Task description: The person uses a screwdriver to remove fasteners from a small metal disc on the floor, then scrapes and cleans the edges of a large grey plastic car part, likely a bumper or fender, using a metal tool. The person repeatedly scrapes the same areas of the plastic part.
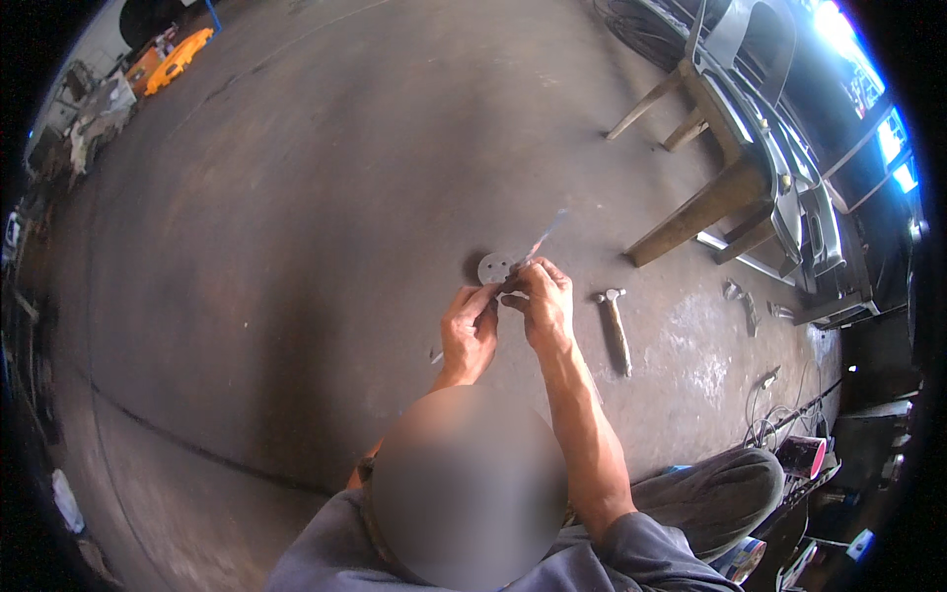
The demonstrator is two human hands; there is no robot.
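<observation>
Over the floor, my two hands are close together with their fingertips nearly meeting. My left hand (470,331) is closed, its fingertips at the lower edge of a round grey metal disc (494,266) with several small holes. Pinched in my right hand (545,296) is a thin narrow strip (547,229), slanting up and to the right, reddish near the fingers and bluish toward its tip. The strip's lower end and the disc's near edge are partly hidden by fingers. To the right of my right hand, a hammer (617,335) lies on the floor.
Plastic chairs (705,192) stand at the far right. Metal pieces (742,304) lie beyond the hammer. Cables (774,419) and a red-rimmed can (801,456) are near my bent knee (725,493). An orange object (180,61) sits at the far left.
</observation>
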